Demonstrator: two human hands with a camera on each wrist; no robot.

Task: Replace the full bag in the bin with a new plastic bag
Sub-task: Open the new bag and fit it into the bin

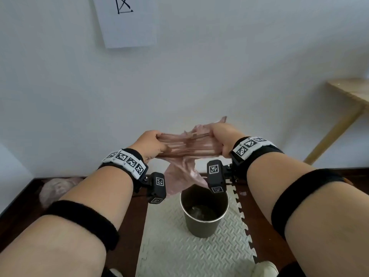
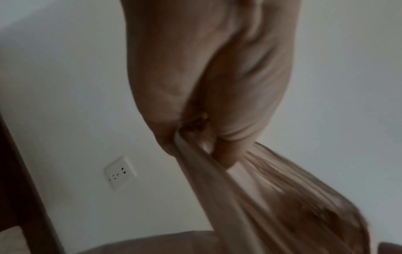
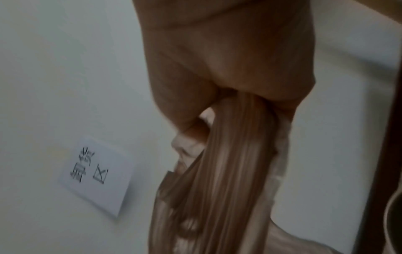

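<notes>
Where hands (image 1: 189, 143) pull, bag (image 1: 185, 145) between.

Thin, translucent pinkish-brown plastic bag (image 1: 185, 148), glossy and pulled into fine taut pleats. Matt, smooth dark bin (image 1: 203, 214) with paler rim. Pale foam mat (image 1: 169, 246), embossed in a raised tread pattern, jigsaw-edged. Dark, polished wood floor (image 1: 257, 212). Light, matt wooden table (image 1: 351, 92). White paper sign (image 1: 123, 23) on smooth painted wall (image 1: 219, 56).

Head view is evenly bright, bowed toward its edges; both wrist views are dim, grainy and motion-blurred, worst at 5 o'clock.
</notes>
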